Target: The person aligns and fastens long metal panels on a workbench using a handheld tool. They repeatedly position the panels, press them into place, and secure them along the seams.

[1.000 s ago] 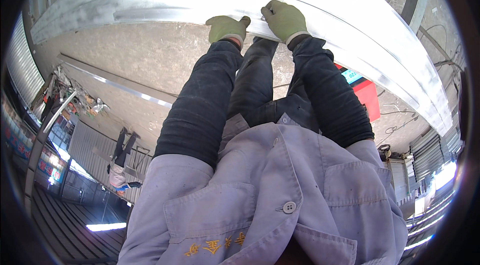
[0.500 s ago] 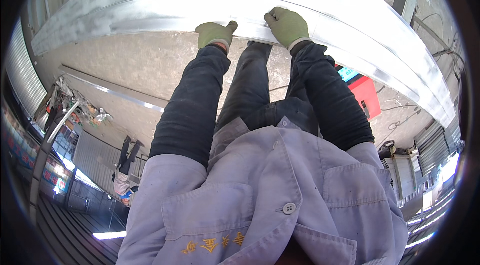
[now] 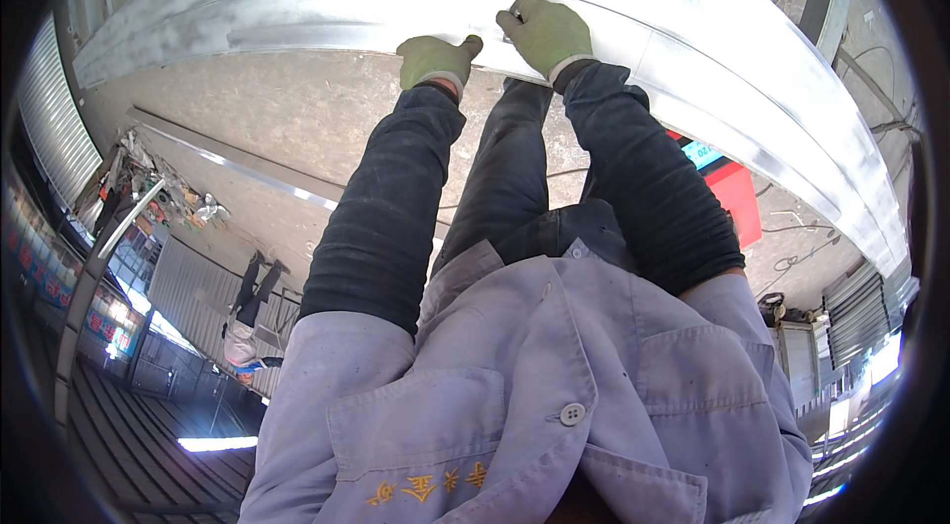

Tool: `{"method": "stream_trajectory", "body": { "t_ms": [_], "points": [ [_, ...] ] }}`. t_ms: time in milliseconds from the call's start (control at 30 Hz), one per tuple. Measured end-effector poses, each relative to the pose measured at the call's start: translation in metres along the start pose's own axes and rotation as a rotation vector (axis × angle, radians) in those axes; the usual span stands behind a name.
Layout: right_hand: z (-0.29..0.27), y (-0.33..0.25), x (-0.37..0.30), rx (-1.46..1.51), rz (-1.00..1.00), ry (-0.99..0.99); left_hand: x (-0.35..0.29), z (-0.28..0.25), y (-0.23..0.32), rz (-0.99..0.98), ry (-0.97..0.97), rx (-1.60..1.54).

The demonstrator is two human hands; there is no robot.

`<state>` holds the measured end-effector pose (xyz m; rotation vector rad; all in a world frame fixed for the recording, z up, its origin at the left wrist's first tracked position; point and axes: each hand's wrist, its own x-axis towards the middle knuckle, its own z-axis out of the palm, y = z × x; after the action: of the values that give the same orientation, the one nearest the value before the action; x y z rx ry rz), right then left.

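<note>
A long, shiny silver metal sheet (image 3: 653, 19), with fold lines along its length, stretches across the top of the head view. Along its near edge lies a narrow metal strip (image 3: 317, 37). My left hand (image 3: 433, 59), in a green glove, is closed at that near edge with its thumb on top; the fingers underneath are hidden. Farther in over the sheet, my right hand (image 3: 550, 33), gloved alike, has its fingers pinched together. A small dark bit shows at its fingertips, too small to name.
A red machine (image 3: 737, 202) with a blue display stands on the floor beyond my right forearm, cables nearby. On the left are a long metal bar (image 3: 237, 163) and a heap of scrap (image 3: 163, 183). Another person (image 3: 247, 326) is in the left background.
My right hand has moved a little left and farther in over the sheet. My left hand sits slightly farther right in the picture; the whole view has also shifted a little.
</note>
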<state>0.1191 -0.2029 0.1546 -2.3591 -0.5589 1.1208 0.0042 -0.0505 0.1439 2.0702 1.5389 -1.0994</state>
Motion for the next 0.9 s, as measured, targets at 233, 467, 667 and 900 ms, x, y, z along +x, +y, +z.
{"method": "stream_trajectory", "body": {
  "t_ms": [233,467,667,900],
  "points": [
    [-0.005,0.008,0.004,0.064,0.071,-0.055,-0.029,-0.001,0.006,-0.078,0.026,-0.535],
    [-0.004,0.006,0.0,0.009,0.059,-0.022,-0.042,0.001,0.014,-0.148,0.147,-0.614],
    [-0.011,0.01,-0.005,-0.037,0.053,-0.019,-0.05,-0.006,0.017,-0.162,0.13,-0.51],
    [-0.013,0.063,-0.021,-0.121,-0.081,0.151,-0.029,0.017,0.021,-0.065,0.142,-0.258]
  ]
}}
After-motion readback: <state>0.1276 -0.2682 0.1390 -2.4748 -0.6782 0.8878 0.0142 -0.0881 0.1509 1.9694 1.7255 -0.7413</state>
